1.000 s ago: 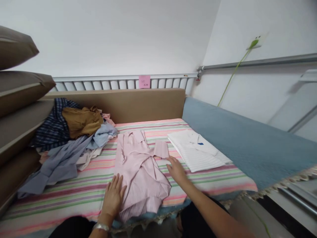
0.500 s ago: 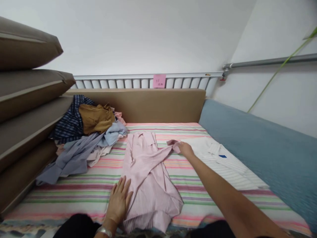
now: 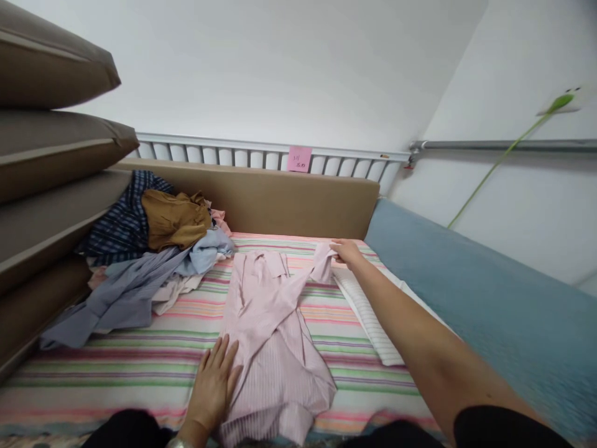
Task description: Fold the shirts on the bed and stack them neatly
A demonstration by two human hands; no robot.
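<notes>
A pink striped shirt (image 3: pixel 265 330) lies partly folded in front of me, with one sleeve stretched diagonally toward the upper right. My right hand (image 3: pixel 347 252) pinches that sleeve at its cuff, a little above the bedding. My left hand (image 3: pixel 213 382) lies flat with fingers apart on the lower left edge of the shirt. Just beyond my right forearm, a white striped shirt (image 3: pixel 368 311) lies folded, partly hidden by the arm.
A heap of crumpled clothes (image 3: pixel 125 292) leans against stacked brown cushions (image 3: pixel 56 149) on the left. A brown padded board (image 3: pixel 289 199) stands at the back and a blue padded side (image 3: pixel 466 280) at the right. Striped bedding (image 3: pixel 140 361) lies beneath.
My right hand has lifted the cuff and moved it farther away from me. My left hand stays on the shirt's edge. The view has tilted slightly.
</notes>
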